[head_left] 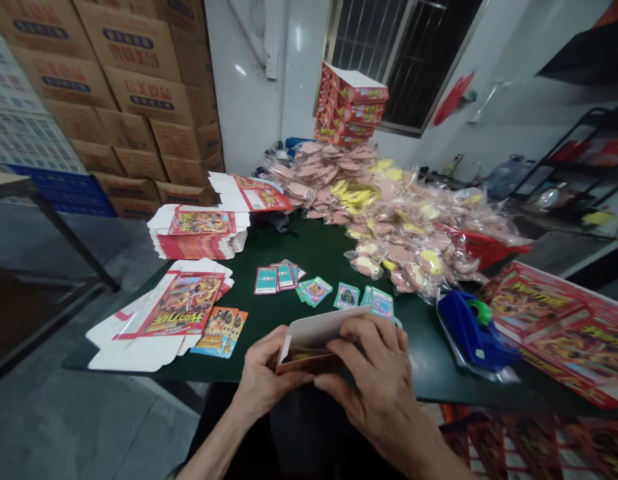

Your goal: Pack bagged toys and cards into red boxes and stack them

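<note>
Both hands pinch a small box (pixel 313 343): left hand (pixel 261 380) at its end, right hand (pixel 376 380) across it. Beyond it lie cards (pixel 316 290); their print is unreadable.

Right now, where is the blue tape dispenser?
The blue tape dispenser sits on the green table, right of both hands, just below the heap of bagged snacks.
</note>
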Demonstrator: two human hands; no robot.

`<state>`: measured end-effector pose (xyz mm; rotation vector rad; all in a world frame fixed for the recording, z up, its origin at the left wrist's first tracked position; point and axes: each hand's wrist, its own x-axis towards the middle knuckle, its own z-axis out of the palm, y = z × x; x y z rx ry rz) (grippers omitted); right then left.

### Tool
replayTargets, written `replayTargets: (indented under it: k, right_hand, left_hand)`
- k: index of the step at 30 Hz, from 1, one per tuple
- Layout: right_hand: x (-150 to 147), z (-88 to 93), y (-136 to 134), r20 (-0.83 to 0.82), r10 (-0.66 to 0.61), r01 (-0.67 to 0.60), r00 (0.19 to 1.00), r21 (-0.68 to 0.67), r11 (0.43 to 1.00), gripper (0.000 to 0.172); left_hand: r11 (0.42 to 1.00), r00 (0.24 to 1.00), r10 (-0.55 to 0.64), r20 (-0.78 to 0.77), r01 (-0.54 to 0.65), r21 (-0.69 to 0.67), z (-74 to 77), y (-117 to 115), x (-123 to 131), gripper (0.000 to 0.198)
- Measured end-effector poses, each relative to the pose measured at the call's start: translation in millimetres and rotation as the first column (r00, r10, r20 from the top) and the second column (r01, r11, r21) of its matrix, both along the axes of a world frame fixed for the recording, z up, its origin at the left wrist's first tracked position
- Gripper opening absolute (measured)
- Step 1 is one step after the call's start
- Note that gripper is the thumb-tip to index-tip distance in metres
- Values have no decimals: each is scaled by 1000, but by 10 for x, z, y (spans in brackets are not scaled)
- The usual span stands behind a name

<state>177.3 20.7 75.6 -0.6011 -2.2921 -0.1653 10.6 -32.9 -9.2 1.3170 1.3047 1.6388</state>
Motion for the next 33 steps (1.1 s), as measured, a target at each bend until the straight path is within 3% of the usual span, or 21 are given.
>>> replayTargets:
  k: [2, 5, 7, 10, 13, 15, 20, 26, 30, 33]
  right_hand:
    - [-39, 12, -29, -9, -63, 63, 998, 21, 998, 15]
    - [-36, -20, -7, -47, -41, 42, 998, 29, 999, 7]
    - [-2, -122, 19, -224, -32, 34, 974, 7, 999, 27]
    - [19, -385, 49, -542, -109, -2, 833, -200, 980, 46]
    - [-51, -630, 75, -621, -139, -187, 771, -430, 883, 47]
    - [-111, -711, 91, -642, -96, -282, 761, -460, 842, 46]
    - [-94, -697, 137, -601, 42, -343, 798, -396, 852, 44]
    - [-9, -571, 153, -563, 137, -325, 815, -249, 912, 29]
    - [-49, -408, 152, -586, 97, -298, 804, -257, 919, 30]
    - [-72, -338, 186, -578, 111, -326, 808, -282, 902, 25]
  left_hand:
    - [997, 1000, 12, -18, -11, 74, 15, -28, 20, 44]
    - [952, 981, 186, -48, -168, 257, 42, -55, 60, 61]
    - [899, 941, 319, -110, -264, 350, 46, -42, 70, 59]
    - [839, 881, 409, -238, -261, 479, 41, 12, 37, 54]
    - [788, 823, 465, -327, -217, 576, 67, 61, -26, 52]
    - [784, 795, 489, -359, -219, 581, 108, 74, -67, 49]
    - [821, 818, 433, -379, -185, 540, 208, 35, -149, 36]
    - [926, 886, 308, -346, -196, 323, 292, -63, -227, 26]
    - [920, 957, 222, -187, -142, 365, 353, -23, -228, 25]
    - [895, 967, 223, -123, -153, 420, 387, 55, -190, 23]
